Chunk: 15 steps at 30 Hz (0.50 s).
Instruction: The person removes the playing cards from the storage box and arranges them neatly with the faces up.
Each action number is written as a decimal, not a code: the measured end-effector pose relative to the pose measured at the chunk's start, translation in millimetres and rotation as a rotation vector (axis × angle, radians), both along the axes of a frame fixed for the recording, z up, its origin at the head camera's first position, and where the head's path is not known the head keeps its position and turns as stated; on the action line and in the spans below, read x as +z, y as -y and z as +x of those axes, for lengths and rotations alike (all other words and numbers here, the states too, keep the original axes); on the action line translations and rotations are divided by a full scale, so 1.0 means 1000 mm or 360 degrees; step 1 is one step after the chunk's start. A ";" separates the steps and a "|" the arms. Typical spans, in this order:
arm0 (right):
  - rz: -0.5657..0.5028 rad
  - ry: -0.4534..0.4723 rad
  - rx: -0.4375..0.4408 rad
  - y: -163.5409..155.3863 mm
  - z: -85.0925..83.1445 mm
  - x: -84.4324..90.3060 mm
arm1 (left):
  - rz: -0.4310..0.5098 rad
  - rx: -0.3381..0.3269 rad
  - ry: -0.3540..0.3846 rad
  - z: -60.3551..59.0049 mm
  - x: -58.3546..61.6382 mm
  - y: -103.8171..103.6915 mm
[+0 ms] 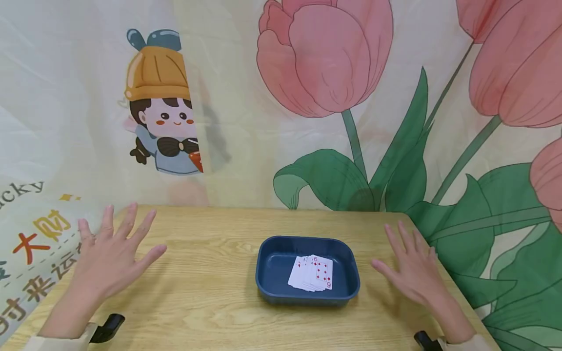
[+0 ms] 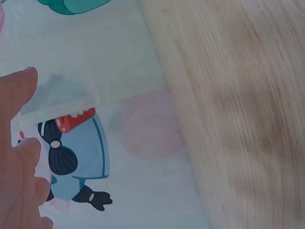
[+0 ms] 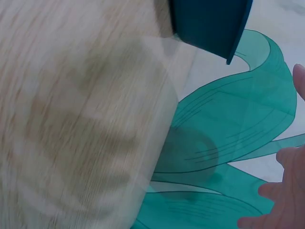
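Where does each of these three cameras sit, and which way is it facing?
Head: worn on the head, looks forward and down at the wooden table, blue tray of playing cards, both spread hands, left hand, right hand.
Left wrist: looks past fingertips at table edge and cartoon backdrop.
Right wrist: fingertips, a tray corner, leaf backdrop.
Shared: all show the table; head and right wrist show the tray.

Both forearms reach forward; the left hand (image 1: 111,256) and right hand (image 1: 410,268) hover palm-down, fingers spread, holding nothing.
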State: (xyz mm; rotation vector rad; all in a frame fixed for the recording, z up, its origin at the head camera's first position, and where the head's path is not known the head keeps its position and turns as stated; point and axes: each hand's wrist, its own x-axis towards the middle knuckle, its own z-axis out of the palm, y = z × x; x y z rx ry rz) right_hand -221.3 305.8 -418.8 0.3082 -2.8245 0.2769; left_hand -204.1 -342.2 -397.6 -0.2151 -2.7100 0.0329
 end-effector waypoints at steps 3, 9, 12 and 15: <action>-0.0014 0.0000 0.0023 0.004 0.000 0.001 | -0.0001 -0.0026 -0.0003 -0.002 0.002 -0.007; -0.0112 0.0038 0.0046 0.011 0.001 0.003 | 0.0002 -0.0103 -0.0042 -0.011 0.008 -0.024; -0.0185 0.0095 0.0038 0.014 0.000 0.003 | 0.0003 -0.0136 -0.0039 -0.016 0.010 -0.034; -0.0241 0.0133 0.0031 0.016 -0.002 0.003 | 0.0022 -0.0174 -0.0030 -0.020 0.012 -0.044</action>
